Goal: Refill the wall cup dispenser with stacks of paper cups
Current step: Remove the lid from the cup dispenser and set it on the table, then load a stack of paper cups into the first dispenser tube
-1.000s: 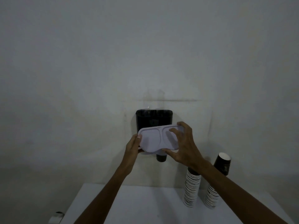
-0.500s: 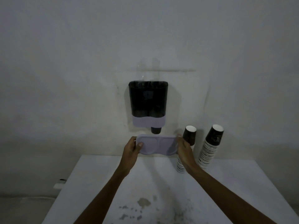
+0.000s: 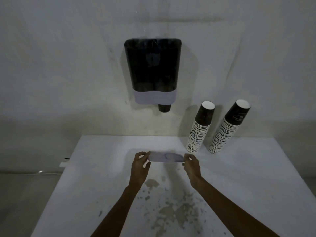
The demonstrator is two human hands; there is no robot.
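Note:
The dark wall cup dispenser (image 3: 152, 65) hangs open-topped above the table, with a pale lower band and one cup bottom (image 3: 164, 107) poking out underneath. Its pale lilac lid (image 3: 165, 157) lies flat low over the white table (image 3: 106, 168). My left hand (image 3: 140, 164) pinches the lid's left end and my right hand (image 3: 191, 164) pinches its right end. Two leaning stacks of dark paper cups, the left stack (image 3: 200, 129) and the right stack (image 3: 228, 129), stand at the table's back right against the wall.
The table top shows worn, chipped patches (image 3: 171, 202) near its front middle. A white power strip (image 3: 64, 162) lies on the floor by the table's left side. The wall is plain behind everything.
The lid came off the dispenser top and both hands carried it down to table level. The view tilted down, so the dispenser now sits higher in frame.

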